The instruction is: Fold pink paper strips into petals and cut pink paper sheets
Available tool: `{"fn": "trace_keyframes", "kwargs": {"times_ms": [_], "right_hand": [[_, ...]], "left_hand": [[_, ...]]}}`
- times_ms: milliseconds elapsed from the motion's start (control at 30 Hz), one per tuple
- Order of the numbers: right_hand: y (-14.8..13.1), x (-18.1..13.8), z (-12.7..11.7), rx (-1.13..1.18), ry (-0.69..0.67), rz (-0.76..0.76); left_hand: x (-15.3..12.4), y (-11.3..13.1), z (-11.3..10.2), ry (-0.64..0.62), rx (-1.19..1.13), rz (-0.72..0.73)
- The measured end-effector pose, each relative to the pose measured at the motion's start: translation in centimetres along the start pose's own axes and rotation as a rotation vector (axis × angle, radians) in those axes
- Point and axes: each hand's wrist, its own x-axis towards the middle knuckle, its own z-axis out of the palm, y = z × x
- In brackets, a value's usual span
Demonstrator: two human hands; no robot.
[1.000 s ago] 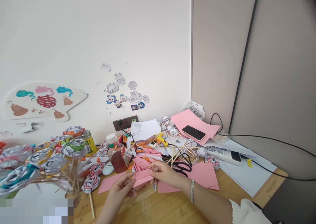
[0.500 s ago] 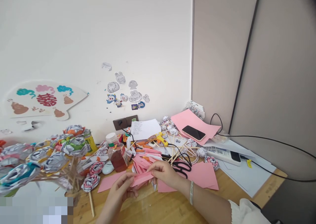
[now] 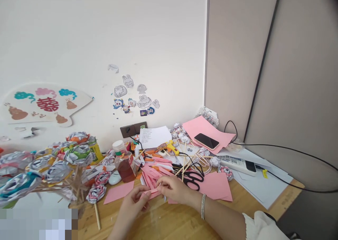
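Between my two hands is a small strip of pink paper (image 3: 153, 194), held just above the front of the wooden table. My left hand (image 3: 137, 199) pinches its left part, thumb on top. At the other end my right hand (image 3: 171, 190) grips it with thumb and fingers; a bracelet circles that wrist. Right behind the hands lies a heap of pink paper strips (image 3: 150, 174). Black-handled scissors (image 3: 194, 180) rest beside my right hand, near a sheet of pink paper (image 3: 216, 187). Another pink piece (image 3: 118, 191) lies left of my left hand.
A jar of reddish-brown liquid (image 3: 125, 166) stands behind the hands. A yellow glue gun (image 3: 171, 148) lies among sticks, its cord trailing forward. Paper flowers (image 3: 58, 169) crowd the left side. A phone (image 3: 206, 141) sits on pink paper, and a power strip (image 3: 239, 166) is at right.
My hands have drawn closer together, and the pink paper between them now looks narrower. The whole view has shifted slightly.
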Motion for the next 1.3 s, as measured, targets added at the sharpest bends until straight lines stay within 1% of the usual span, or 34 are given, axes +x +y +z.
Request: {"fn": "trace_keyframes", "kwargs": {"times_ms": [67, 167, 367, 533, 700, 800, 900, 1033, 1133, 1300], "right_hand": [[0.17, 0.07, 0.19, -0.005, -0.018, 0.047], [0.48, 0.26, 0.35, 0.038, -0.044, 0.084], [0.7, 0.53, 0.38, 0.196, -0.06, 0.121], [0.51, 0.62, 0.53, 0.292, -0.049, 0.15], [0.33, 0.7, 0.54, 0.357, -0.069, 0.177], [0.33, 0.68, 0.54, 0.364, -0.055, 0.182], [0.39, 0.6, 0.53, 0.384, -0.079, 0.196], [0.36, 0.5, 0.33, 0.43, -0.145, 0.211], [0.22, 0.46, 0.19, 0.415, -0.149, 0.212], [0.19, 0.38, 0.06, 0.41, -0.174, 0.187]], "left_hand": [[-0.16, 0.14, 0.37, -0.006, 0.04, 0.03], [-0.32, 0.27, 0.59, -0.011, 0.058, 0.019], [-0.33, 0.28, 0.3, -0.044, -0.052, -0.061], [-0.51, 0.39, 0.43, -0.015, -0.082, -0.048], [-0.57, 0.42, 0.55, 0.002, -0.089, -0.054], [-0.49, 0.22, 0.6, -0.013, -0.103, -0.066], [-0.48, 0.06, 0.76, -0.049, -0.107, -0.075], [-0.71, 0.21, 0.99, -0.064, -0.048, -0.029], [-0.91, 0.35, 1.03, -0.065, -0.015, 0.015], [-0.93, 0.37, 1.02, -0.095, 0.015, 0.018]]}}
